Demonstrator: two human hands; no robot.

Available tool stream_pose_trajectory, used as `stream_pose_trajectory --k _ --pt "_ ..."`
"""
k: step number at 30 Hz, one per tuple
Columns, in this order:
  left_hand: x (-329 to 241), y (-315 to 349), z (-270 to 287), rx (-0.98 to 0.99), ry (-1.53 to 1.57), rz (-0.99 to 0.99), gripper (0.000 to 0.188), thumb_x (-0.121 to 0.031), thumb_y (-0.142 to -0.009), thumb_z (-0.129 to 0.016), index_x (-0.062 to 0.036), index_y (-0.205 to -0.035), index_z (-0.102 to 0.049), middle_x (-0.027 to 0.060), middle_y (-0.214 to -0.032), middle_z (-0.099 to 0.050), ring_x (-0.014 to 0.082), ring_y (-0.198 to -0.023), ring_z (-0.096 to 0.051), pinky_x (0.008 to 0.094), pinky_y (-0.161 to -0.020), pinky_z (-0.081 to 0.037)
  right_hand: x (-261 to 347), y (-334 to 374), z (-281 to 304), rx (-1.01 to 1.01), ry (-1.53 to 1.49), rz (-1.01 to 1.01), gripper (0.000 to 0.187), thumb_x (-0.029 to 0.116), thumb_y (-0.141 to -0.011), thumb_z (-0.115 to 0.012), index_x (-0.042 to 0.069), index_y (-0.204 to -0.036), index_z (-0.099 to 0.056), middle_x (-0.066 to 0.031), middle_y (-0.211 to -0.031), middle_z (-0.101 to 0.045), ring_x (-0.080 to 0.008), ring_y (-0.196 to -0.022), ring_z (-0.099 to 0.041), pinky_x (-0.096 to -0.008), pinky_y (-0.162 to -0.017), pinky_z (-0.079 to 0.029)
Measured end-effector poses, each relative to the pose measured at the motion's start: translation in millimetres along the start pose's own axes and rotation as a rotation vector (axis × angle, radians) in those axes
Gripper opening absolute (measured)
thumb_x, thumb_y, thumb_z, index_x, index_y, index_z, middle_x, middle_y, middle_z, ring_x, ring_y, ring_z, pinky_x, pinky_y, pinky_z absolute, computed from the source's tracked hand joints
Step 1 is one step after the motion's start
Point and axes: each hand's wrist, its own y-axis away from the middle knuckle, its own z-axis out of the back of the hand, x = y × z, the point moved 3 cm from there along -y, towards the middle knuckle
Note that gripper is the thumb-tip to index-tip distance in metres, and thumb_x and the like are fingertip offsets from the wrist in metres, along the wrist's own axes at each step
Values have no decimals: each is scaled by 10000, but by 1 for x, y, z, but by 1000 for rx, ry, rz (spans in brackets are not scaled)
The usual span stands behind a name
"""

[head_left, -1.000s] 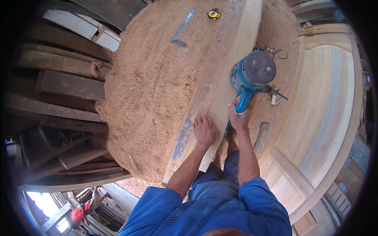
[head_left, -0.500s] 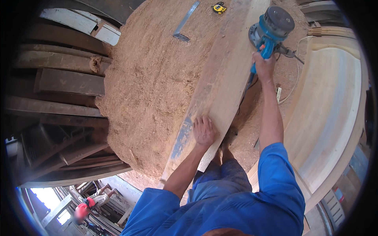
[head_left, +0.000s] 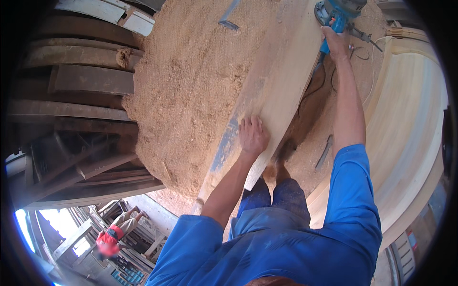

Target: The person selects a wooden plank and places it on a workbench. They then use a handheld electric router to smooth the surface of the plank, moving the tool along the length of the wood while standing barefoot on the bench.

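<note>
A long pale wooden board (head_left: 286, 76) runs from near my legs away to the upper right, with worn grey-blue paint along its near left edge. My left hand (head_left: 253, 136) lies flat on the board near its close end, fingers spread. My right arm is stretched forward, and my right hand (head_left: 338, 44) is wrapped round the blue handle of a teal power router (head_left: 350, 6). The router sits at the board's far right edge, partly cut off by the top of the view. Its bit is hidden.
Sawdust (head_left: 186, 95) lies thick left of the board, with a metal square (head_left: 230, 23) on it. Stacked timber (head_left: 93, 80) lines the left. A curved wooden panel (head_left: 405, 124) stands right. A dark narrow tool (head_left: 324, 151) lies by my feet. A person in red (head_left: 110, 236) is lower left.
The view has shifted, so most things sit lower or farther right. The router is now partly out at the top, and the yellow tape measure is out of sight. Both hands keep their holds.
</note>
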Motion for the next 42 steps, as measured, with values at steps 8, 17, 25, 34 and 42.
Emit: stream_pose_trajectory --k 8,17,25,34,42 --pt "-3 0 2 -18 40 21 160 -166 -949 -510 -29 -1030 -515 219 -1020 -560 410 -993 -559 539 -871 -433 9 183 -11 8 47 -28 419 171 -764 -724 -28 -1114 -605 -40 -941 -620 -100 -778 -572 -301 -684 -504" --pt "24 22 12 2 133 -125 211 -217 -974 -474 -39 -1073 -527 229 -1044 -552 419 -1018 -545 543 -865 -434 38 418 -36 67 94 -54 288 109 -778 -729 15 -988 -555 -30 -840 -581 -133 -761 -581 -329 -727 -510" --pt "65 100 14 -80 -2 -101 158 -216 -952 -518 -67 -1005 -534 183 -1017 -554 390 -994 -551 517 -829 -430 17 547 -59 54 27 -122 327 100 -806 -753 -9 -1030 -543 -73 -879 -593 -162 -795 -615 -319 -751 -528" --pt "62 104 18 -88 -37 -81 154 -224 -963 -521 -71 -981 -525 164 -989 -547 361 -953 -549 487 -799 -417 23 503 -69 30 31 -37 289 52 -809 -734 2 -1009 -532 -43 -834 -571 -130 -741 -577 -301 -714 -510" --pt "64 105 17 -122 31 -106 153 -211 -948 -547 -65 -992 -534 179 -965 -552 383 -900 -569 508 -756 -426 20 461 -68 8 -32 -11 266 21 -811 -707 29 -996 -516 -2 -785 -558 -91 -712 -546 -290 -685 -492"
